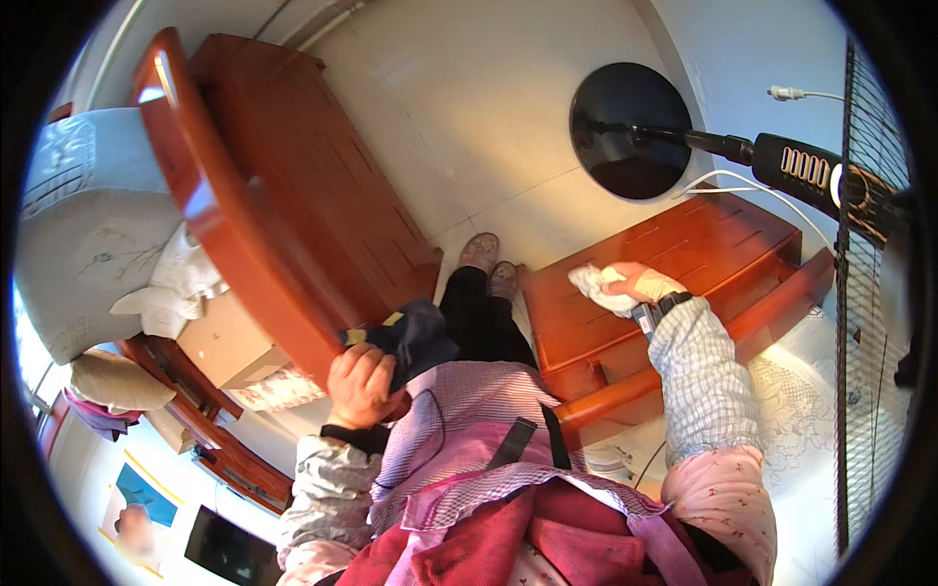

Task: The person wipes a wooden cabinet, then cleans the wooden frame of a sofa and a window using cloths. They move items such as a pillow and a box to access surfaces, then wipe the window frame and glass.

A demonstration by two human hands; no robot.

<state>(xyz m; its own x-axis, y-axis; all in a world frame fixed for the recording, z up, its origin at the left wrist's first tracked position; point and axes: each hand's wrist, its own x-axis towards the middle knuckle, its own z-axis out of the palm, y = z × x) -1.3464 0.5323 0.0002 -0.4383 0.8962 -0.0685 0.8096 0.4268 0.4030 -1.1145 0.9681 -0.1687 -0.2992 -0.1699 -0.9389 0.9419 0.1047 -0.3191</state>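
Note:
My right hand (636,282) grips a crumpled white cloth (602,287) against the slatted wooden seat (663,242) of a reddish-brown bench or chair at the right. At the left, my left hand (363,382) is closed around the end of the curved, polished wooden rail (249,256) of a second piece of furniture, beside a dark cloth (421,340) with yellow patches. Whether that hand also holds the dark cloth is hard to tell. A patterned apron (469,395) covers my lap, with my shoes on the floor between the two pieces.
A black pedestal fan stands at the upper right, its round base (630,132) on the tiled floor and its wire grille (872,308) near my right arm. A white cable (762,183) trails beside the bench. Cardboard boxes (227,340) and a grey cover (95,256) lie at the left.

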